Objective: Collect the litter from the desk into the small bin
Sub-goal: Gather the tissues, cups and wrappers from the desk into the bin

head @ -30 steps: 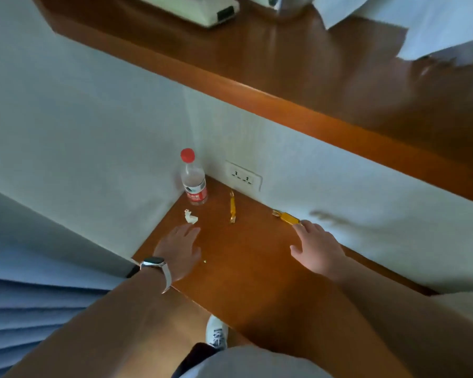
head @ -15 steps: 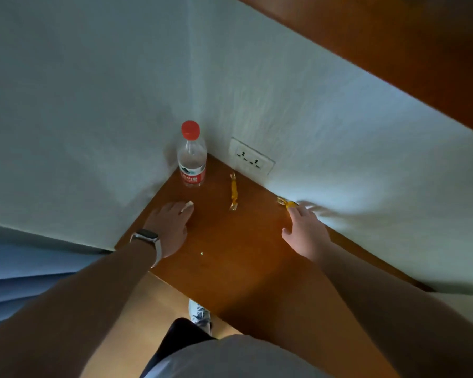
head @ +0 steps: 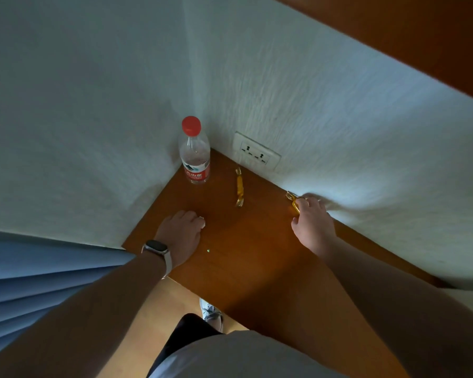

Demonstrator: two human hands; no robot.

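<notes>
Bare desk (head: 257,255) lies open between the two hands. A water bottle (head: 194,156) blocks the wall corner; a yellow candy wrapper (head: 239,187) lies just beside it, below the wall socket (head: 256,154).

Two yellow wrappers (head: 239,190) (head: 292,199) — one free, one under fingers (head: 302,203) — white scrap (head: 202,221).

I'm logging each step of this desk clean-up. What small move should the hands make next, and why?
Probably close the fingers and lift. The left hand covers the small white paper scrap, and the right hand touches the yellow candy wrapper by the wall. Another yellow twisted wrapper lies untouched between them.
</notes>
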